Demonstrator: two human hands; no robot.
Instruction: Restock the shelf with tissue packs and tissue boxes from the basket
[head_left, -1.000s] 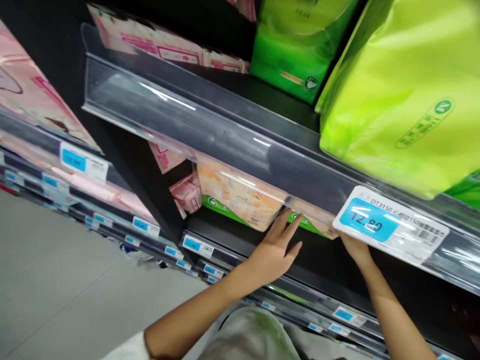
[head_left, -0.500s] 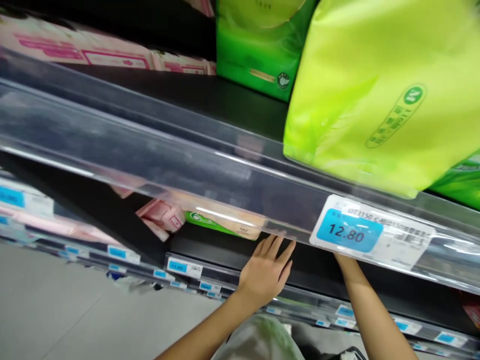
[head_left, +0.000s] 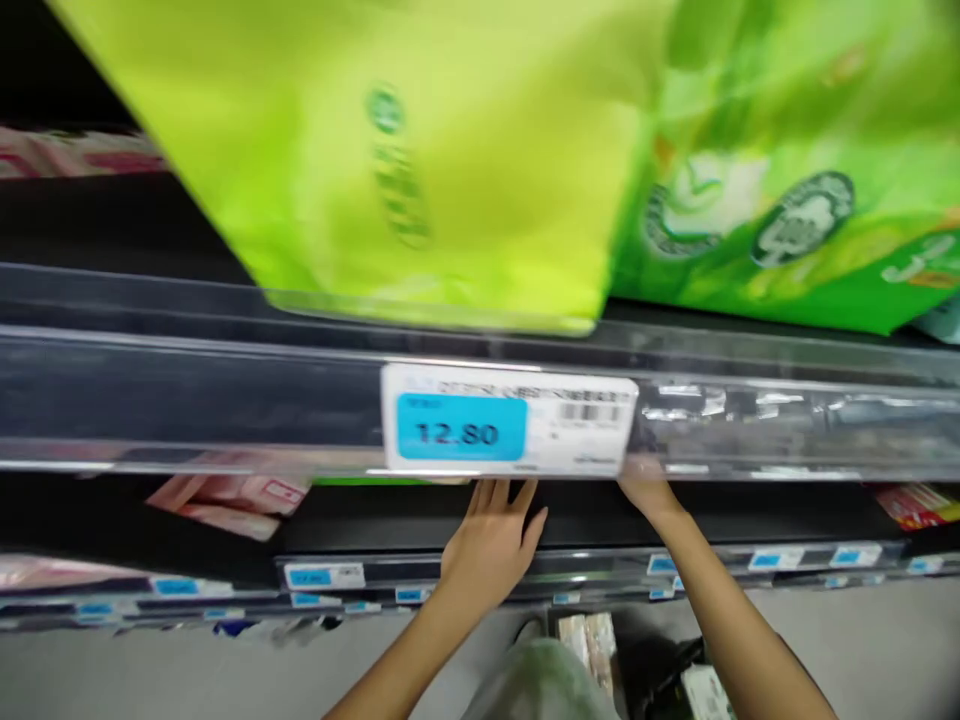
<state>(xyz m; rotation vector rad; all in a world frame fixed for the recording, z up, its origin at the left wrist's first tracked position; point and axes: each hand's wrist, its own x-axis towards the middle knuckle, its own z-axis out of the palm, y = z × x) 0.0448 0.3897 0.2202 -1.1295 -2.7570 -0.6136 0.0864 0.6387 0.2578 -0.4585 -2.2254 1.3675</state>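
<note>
My left hand [head_left: 487,545] reaches over the dark lower shelf [head_left: 577,515] with its fingers spread and nothing in its palm. Its fingertips pass out of sight beneath the upper shelf's edge. Close to them, a thin green strip of a packet [head_left: 375,481] shows below that edge. My right hand [head_left: 646,488] reaches in under the same edge, right of the left hand. Its fingers are hidden, so what it touches cannot be seen. Above both hands, a white and blue price label [head_left: 510,420] reading 12.80 sits in the clear shelf strip [head_left: 187,400].
A large yellow-green pack [head_left: 465,180] and a green pack [head_left: 750,230] stand on the upper shelf. Pink packets [head_left: 247,492] lie on the lower shelf at left, a red and yellow packet [head_left: 911,505] at right. Below is grey floor [head_left: 225,680] with stacked packs [head_left: 589,640].
The view has swung right and levelled, so the shelf and price label appear further left. The green packet under the edge is now mostly hidden. My left hand stays spread at the lower shelf.
</note>
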